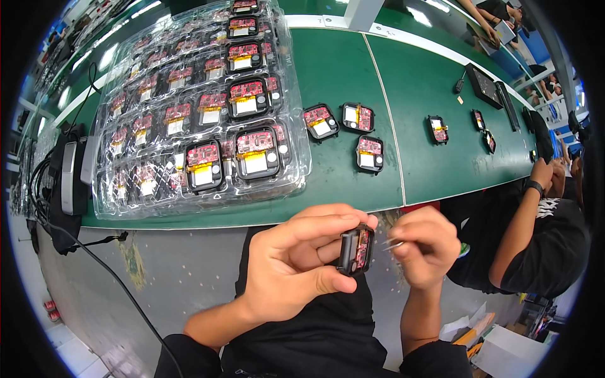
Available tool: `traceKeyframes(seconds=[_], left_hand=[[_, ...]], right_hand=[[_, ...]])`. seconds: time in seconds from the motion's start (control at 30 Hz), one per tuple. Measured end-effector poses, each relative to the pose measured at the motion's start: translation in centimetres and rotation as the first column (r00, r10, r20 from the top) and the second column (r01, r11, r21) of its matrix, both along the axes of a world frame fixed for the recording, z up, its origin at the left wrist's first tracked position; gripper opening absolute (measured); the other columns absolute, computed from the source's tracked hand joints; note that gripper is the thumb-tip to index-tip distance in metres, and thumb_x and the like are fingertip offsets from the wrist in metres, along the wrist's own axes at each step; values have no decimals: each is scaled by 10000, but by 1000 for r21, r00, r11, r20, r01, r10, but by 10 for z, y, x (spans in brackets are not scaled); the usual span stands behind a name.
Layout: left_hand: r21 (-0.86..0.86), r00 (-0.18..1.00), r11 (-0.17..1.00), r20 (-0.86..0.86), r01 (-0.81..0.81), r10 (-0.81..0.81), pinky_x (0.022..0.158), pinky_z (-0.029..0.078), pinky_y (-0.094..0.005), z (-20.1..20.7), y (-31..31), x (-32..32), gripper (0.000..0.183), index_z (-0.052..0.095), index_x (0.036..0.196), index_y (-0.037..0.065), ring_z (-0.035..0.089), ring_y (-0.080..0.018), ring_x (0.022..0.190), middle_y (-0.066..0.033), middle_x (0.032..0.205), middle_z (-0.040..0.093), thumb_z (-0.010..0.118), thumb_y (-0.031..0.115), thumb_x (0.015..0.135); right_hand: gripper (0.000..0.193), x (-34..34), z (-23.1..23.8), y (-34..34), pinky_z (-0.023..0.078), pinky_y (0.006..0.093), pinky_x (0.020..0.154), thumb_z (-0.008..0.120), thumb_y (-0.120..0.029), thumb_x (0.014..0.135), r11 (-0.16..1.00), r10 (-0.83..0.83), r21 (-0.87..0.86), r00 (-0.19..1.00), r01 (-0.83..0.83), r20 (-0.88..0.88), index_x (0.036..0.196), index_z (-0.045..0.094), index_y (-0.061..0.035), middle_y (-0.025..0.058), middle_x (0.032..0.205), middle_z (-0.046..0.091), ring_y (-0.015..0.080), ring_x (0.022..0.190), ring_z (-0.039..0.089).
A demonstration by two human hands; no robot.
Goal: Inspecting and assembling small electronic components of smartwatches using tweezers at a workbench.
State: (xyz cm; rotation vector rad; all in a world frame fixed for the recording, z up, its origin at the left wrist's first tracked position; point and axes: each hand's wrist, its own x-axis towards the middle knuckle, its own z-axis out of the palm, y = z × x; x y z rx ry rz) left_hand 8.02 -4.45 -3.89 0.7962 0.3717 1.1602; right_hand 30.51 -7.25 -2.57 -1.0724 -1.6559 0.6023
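Observation:
My left hand (pixel 302 258) grips a black watch-like device housing (pixel 357 251) by its edges, between thumb and fingers. The housing is turned on edge, so its open side with a red circuit board faces right. My right hand (pixel 425 246) is closed around a pair of metal tweezers, mostly hidden by the fingers. The thin tweezer tips (pixel 389 245) point left at the open housing, a small gap away from it. On the green table beyond my hands lie several similar open housings, among them one nearest me (pixel 369 154), with red boards and white batteries.
Stacked clear plastic trays (pixel 293 157) full of housings cover the left of the table. A black cable (pixel 120 283) hangs at the left, by a dark bag-like object. More housings (pixel 438 130) lie right of a seam. A co-worker in black (pixel 535 246) sits at the right.

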Motion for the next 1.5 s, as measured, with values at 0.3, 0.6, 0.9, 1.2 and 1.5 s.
traceKeyframes(seconds=[0.3, 0.6, 0.9, 1.2, 1.5], left_hand=[[400, 892, 911, -443, 104, 92, 1015, 603, -457, 11, 23, 8, 595, 696, 1314, 60, 691, -346, 1230, -203, 1316, 640, 936, 45, 769], [903, 418, 321, -419, 286, 806, 1038, 566, -505, 0, 62, 47, 297, 754, 1011, 87, 709, -312, 1173, -112, 1156, 724, 880, 185, 761], [890, 308, 397, -451, 223, 838, 1107, 493, -545, 2, 67, 55, 425, 751, 1214, 16, 571, -436, 1371, -226, 1418, 629, 858, 119, 816], [769, 698, 636, -486, 56, 527, 1090, 515, -447, 3, 42, 30, 677, 611, 1403, -116, 627, -384, 1312, -271, 1433, 611, 841, 294, 916], [-92, 995, 996, -101, -18, 9, 1107, 547, -494, 7, 16, 27, 738, 544, 1374, -48, 651, -365, 1282, -231, 1398, 585, 949, 228, 822]], right_hand=[[326, 17, 8, 47, 549, 389, 764, 776, -181, 952, 632, -672, 108, 474, 767, 569, 1229, 705, -26, 179, 1282, 609, 313, 929, 690], [254, 32, 0, 47, 550, 449, 801, 826, -117, 876, 671, -629, 45, 535, 740, 564, 1052, 669, -24, 125, 1133, 693, 351, 963, 708], [265, 22, 1, 46, 465, 307, 589, 848, -2, 799, 706, -631, 30, 610, 707, 479, 965, 642, -22, 113, 1144, 725, 167, 683, 600], [472, 3, 3, 4, 318, 178, 491, 960, -140, 770, 991, -118, -80, 980, 106, -163, 1008, 561, -58, 283, 1233, 744, -19, 510, 284], [593, -8, 6, 5, 317, 223, 536, 881, -392, 893, 982, -133, -156, 978, 108, -162, 1233, 594, 0, 63, 1066, 454, 42, 626, 365]])
